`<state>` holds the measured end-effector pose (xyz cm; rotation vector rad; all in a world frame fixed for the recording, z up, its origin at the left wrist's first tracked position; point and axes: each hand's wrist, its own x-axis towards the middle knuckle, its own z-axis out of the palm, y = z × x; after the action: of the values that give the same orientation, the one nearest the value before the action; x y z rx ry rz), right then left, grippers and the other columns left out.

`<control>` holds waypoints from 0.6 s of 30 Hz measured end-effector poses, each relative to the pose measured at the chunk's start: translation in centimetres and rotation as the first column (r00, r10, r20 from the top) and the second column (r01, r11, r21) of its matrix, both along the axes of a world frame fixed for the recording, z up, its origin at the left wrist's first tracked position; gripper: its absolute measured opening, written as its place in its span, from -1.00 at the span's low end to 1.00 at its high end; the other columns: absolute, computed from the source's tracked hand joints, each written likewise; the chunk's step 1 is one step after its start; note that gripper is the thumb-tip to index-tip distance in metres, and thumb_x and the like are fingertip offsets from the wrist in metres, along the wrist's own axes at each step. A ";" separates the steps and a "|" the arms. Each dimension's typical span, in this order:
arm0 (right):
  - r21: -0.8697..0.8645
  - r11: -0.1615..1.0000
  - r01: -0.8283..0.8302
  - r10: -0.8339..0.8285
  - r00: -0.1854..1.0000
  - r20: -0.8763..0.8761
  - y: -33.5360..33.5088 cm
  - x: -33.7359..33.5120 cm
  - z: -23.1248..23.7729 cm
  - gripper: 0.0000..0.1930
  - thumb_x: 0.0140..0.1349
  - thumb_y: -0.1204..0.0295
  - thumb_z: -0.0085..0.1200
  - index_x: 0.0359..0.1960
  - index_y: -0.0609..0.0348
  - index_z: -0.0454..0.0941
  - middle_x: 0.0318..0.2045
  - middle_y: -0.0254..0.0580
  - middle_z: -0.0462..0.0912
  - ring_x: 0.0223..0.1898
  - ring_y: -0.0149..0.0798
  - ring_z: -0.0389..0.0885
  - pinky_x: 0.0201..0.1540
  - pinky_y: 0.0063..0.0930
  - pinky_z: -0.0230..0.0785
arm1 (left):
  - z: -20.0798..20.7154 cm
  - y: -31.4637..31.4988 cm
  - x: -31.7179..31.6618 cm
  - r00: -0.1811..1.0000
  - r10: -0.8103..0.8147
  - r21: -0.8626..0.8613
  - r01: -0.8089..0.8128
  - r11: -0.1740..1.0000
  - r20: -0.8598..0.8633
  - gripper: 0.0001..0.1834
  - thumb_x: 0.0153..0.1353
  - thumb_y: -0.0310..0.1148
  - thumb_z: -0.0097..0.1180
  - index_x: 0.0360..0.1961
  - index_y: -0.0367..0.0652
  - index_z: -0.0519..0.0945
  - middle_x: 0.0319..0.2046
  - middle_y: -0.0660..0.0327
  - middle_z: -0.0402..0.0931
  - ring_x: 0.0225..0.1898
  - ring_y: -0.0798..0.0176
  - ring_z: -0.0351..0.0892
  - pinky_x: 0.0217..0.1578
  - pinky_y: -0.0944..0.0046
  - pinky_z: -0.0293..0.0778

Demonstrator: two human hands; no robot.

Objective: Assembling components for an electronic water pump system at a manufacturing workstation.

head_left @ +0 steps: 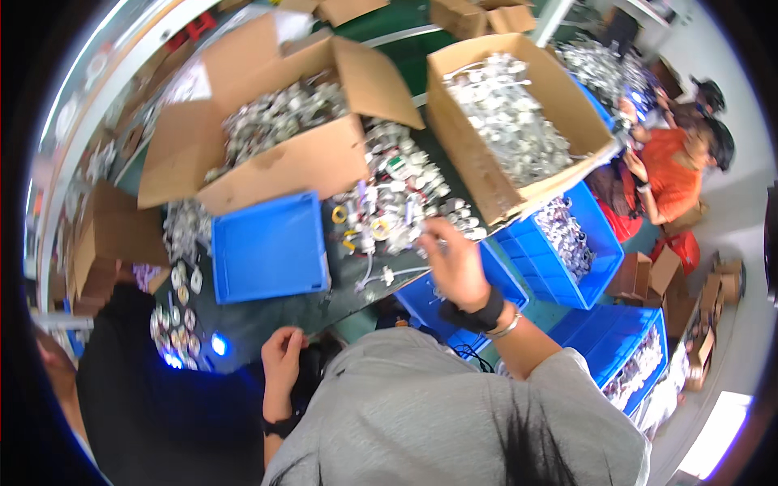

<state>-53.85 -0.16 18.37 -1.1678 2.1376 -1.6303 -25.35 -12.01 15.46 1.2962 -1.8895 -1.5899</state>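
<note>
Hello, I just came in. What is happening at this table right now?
A person in a grey top is working at a dark green table. The right hand reaches into a loose pile of small white parts between two open cardboard boxes filled with similar pieces. The left hand rests near the table edge, close to the body, by something dark. An empty blue bin sits in front. Another person in orange works at the far right.
</note>
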 end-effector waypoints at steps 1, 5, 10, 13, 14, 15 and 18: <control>0.023 0.999 0.026 -0.028 0.996 0.090 0.1 -0.3 0.5 -0.83 0.08 0.54 -0.05 -0.27 0.28 0.39 -0.44 -0.02 0.49 -0.41 -0.20 0.50 -0.35 -0.48 0.32 | -0.3 0.1 -0.1 1.000 -0.001 -0.002 0.001 1.000 0.006 -0.85 0.10 -0.43 -0.01 -0.45 -0.33 0.47 -0.59 0.25 0.45 -0.52 0.47 0.41 -0.45 0.50 0.33; -0.004 1.000 -0.007 0.008 0.972 0.235 0.1 -2.0 -0.2 -0.82 0.14 0.48 -0.07 -0.25 0.31 0.38 -0.55 -0.25 0.48 -0.50 -0.52 0.40 -0.44 -0.65 0.28 | -0.2 0.2 -1.2 0.999 -0.031 0.027 0.030 0.999 0.017 -0.85 0.09 -0.42 0.00 -0.43 -0.33 0.48 -0.59 0.27 0.46 -0.52 0.50 0.40 -0.46 0.51 0.33; 0.073 0.994 -0.082 0.068 0.981 0.179 -0.4 -3.4 -3.0 -0.81 0.13 0.48 -0.06 -0.24 0.31 0.39 -0.56 -0.25 0.50 -0.54 -0.50 0.45 -0.48 -0.64 0.31 | -0.3 0.6 -0.2 0.997 0.027 0.043 -0.030 0.999 0.073 -0.84 0.07 -0.43 0.00 -0.41 -0.34 0.50 -0.58 0.27 0.48 -0.52 0.51 0.42 -0.44 0.51 0.35; 0.056 0.995 -0.080 0.063 0.965 0.254 -1.1 -3.6 -2.4 -0.83 0.14 0.54 -0.10 -0.22 0.32 0.37 -0.52 -0.24 0.52 -0.51 -0.50 0.48 -0.48 -0.68 0.36 | -0.4 0.5 0.8 0.994 0.094 0.069 -0.098 0.993 0.060 -0.84 0.07 -0.43 0.00 -0.41 -0.33 0.50 -0.58 0.27 0.48 -0.51 0.51 0.42 -0.44 0.51 0.35; 0.040 0.996 -0.085 0.070 0.957 0.283 -1.5 -3.3 -2.0 -0.83 0.14 0.55 -0.11 -0.22 0.32 0.36 -0.52 -0.25 0.52 -0.52 -0.51 0.48 -0.50 -0.70 0.35 | -0.9 0.6 1.4 0.992 0.117 0.084 -0.120 0.989 0.046 -0.84 0.07 -0.43 0.00 -0.40 -0.33 0.50 -0.58 0.28 0.48 -0.51 0.50 0.42 -0.44 0.51 0.35; 0.035 0.996 -0.079 0.066 0.958 0.281 -1.7 -3.4 -2.0 -0.83 0.14 0.56 -0.12 -0.22 0.32 0.34 -0.52 -0.26 0.51 -0.55 -0.53 0.46 -0.55 -0.72 0.32 | -1.7 0.7 1.7 0.991 0.131 0.085 -0.132 0.988 0.017 -0.84 0.07 -0.42 0.01 -0.41 -0.33 0.50 -0.58 0.28 0.47 -0.52 0.50 0.41 -0.46 0.51 0.34; 0.045 0.993 -0.111 0.093 0.952 0.291 -2.5 -3.5 -1.9 -0.84 0.15 0.54 -0.12 -0.23 0.31 0.36 -0.58 -0.30 0.48 -0.62 -0.56 0.39 -0.60 -0.74 0.26 | -2.4 0.8 1.7 0.988 0.151 0.055 -0.153 0.987 0.038 -0.84 0.06 -0.40 0.02 -0.42 -0.32 0.50 -0.60 0.27 0.46 -0.53 0.51 0.41 -0.49 0.50 0.34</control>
<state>-57.31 -2.68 16.50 -0.9390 1.8981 -1.5699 -23.63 -11.18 13.04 1.4636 -1.7292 -1.5642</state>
